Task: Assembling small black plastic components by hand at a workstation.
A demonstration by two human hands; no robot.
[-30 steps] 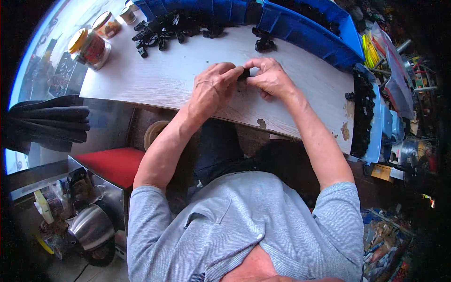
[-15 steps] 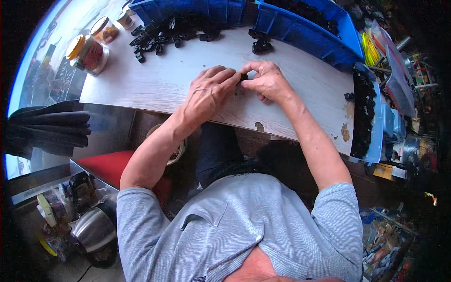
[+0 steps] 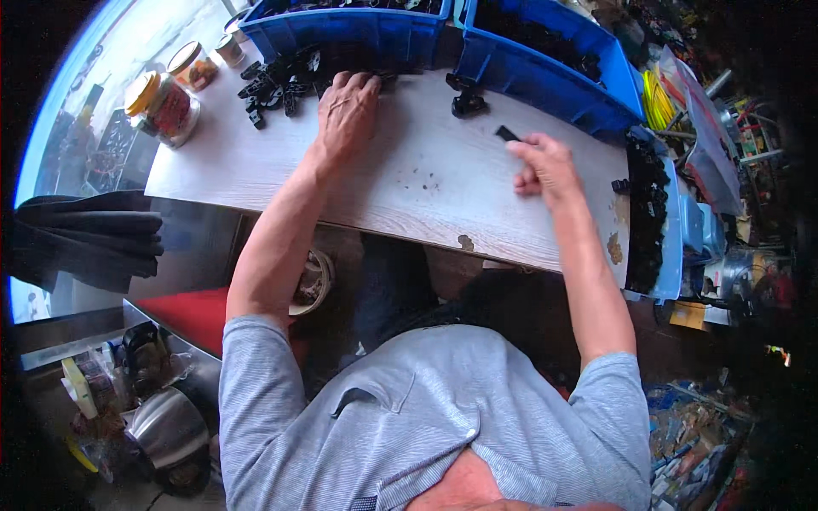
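Note:
My right hand (image 3: 550, 170) is over the right half of the white worktable (image 3: 409, 192). Its thumb and forefinger pinch a small flat black piece (image 3: 506, 134), whose far end sticks out past the fingertips. At the near edge of a heap of black plastic parts (image 3: 277, 85), my left hand (image 3: 348, 111) has its fingers bent down and together. The fingertips are hidden, so what they grip cannot be made out. A small group of black parts (image 3: 469, 102) lies apart, by the right blue bin.
Two blue bins (image 3: 349, 34) (image 3: 545, 85) with black parts line the far edge. Lidded jars (image 3: 166, 106) stand at the left. A light blue tray (image 3: 671, 247) of black parts adjoins the right edge. Below the table is a round bucket (image 3: 319, 289).
My hands have parted from the table's middle, where they met around a black piece. The left has moved far and left to the heap; the right has moved right with a black piece.

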